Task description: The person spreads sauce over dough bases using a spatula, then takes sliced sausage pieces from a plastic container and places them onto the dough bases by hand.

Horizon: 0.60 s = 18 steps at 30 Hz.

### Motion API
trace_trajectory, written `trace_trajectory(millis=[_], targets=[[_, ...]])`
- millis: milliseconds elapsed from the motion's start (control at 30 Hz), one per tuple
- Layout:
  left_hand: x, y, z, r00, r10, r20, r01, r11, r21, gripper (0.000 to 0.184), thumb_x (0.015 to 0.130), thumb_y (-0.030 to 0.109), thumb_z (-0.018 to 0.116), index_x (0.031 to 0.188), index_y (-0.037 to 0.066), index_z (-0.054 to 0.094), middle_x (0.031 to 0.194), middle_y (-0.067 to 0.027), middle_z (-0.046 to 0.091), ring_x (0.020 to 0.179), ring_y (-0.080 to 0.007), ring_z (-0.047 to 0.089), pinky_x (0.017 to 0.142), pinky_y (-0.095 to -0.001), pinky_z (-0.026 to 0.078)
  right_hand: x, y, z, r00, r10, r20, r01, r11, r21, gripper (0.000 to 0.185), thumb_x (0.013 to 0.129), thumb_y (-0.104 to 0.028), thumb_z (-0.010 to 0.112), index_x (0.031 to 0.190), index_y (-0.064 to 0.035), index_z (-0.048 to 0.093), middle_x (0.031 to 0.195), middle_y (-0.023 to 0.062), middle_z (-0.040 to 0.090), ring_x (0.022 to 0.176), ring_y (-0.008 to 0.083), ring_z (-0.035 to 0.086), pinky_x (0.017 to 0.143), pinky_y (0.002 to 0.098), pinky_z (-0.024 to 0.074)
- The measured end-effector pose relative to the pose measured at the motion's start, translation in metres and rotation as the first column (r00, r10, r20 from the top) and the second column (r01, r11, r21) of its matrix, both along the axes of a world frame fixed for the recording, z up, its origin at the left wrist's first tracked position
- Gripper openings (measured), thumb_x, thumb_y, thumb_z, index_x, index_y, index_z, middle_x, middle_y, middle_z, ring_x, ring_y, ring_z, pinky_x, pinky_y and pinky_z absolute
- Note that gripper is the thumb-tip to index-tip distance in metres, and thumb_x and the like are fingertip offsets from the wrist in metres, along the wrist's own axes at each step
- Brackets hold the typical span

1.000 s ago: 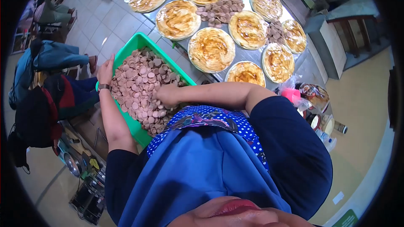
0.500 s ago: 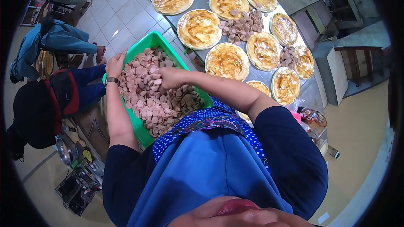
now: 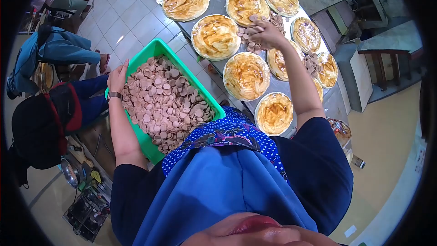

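Note:
My left hand [image 3: 118,76] grips the far left rim of a green plastic tub [image 3: 176,57], with the fingers over the edge. The tub is tilted against my apron and holds many thin, round, pinkish-brown sausage slices [image 3: 159,102]. My right hand [image 3: 267,34] is over the metal table, its fingers stretched out and a little apart above a heap of the same slices [image 3: 251,41]. The palm side is hidden from me. Round flat dough bases with brown sauce surround the heap, among them a sauced base [image 3: 246,75] just below the hand.
The metal table [image 3: 248,104] carries several sauced bases and a smaller pile of slices [image 3: 311,63] at the right. Two co-workers stand at the left, one in blue clothes [image 3: 68,48], one in a dark top [image 3: 38,120]. A metal bowl [image 3: 69,173] lies lower left.
My right hand has left the slices in the tub and moved right and up to the heap on the table, its fingers loosening. My left hand keeps hold of the tub, which shifted slightly left.

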<state>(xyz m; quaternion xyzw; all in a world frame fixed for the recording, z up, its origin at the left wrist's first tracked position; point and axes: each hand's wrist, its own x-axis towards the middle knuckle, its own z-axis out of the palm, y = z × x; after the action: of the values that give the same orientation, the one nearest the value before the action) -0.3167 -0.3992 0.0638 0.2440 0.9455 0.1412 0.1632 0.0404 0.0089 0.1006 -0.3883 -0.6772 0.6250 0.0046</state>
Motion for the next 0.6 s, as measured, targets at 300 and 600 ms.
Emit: trace_trajectory(millis=[300, 600], targets=[[0.001, 0.007, -0.003, 0.999, -0.031, 0.026, 0.033, 0.998, -0.045, 0.07, 0.082, 0.07, 0.034, 0.098, 0.012, 0.069, 0.089, -0.0163, 0.066, 0.092, -0.032, 0.061, 0.079, -0.0377, 0.043, 0.046, 0.12, -0.06, 0.868, -0.42, 0.266, 0.344, 0.894, 0.289, 0.031, 0.065, -0.009, 0.074, 0.093, -0.0012, 0.065, 0.075, 0.0079, 0.063, 0.057, 0.0146, 0.057, 0.048, 0.028, 0.0474], [0.023, 0.015, 0.003, 0.999, -0.011, 0.037, 0.014, 0.997, -0.082, 0.068, 0.083, 0.069, 0.037, 0.103, 0.011, 0.067, 0.095, -0.0166, 0.065, 0.096, -0.031, 0.06, 0.083, -0.0362, 0.042, 0.056, 0.215, -0.147, 0.84, -0.26, 0.476, 0.221, 0.966, 0.137, 0.021, 0.073, -0.027, 0.066, 0.08, -0.0085, 0.058, 0.071, 0.0068, 0.058, 0.06, 0.0184, 0.057, 0.048, 0.0362, 0.0469]])
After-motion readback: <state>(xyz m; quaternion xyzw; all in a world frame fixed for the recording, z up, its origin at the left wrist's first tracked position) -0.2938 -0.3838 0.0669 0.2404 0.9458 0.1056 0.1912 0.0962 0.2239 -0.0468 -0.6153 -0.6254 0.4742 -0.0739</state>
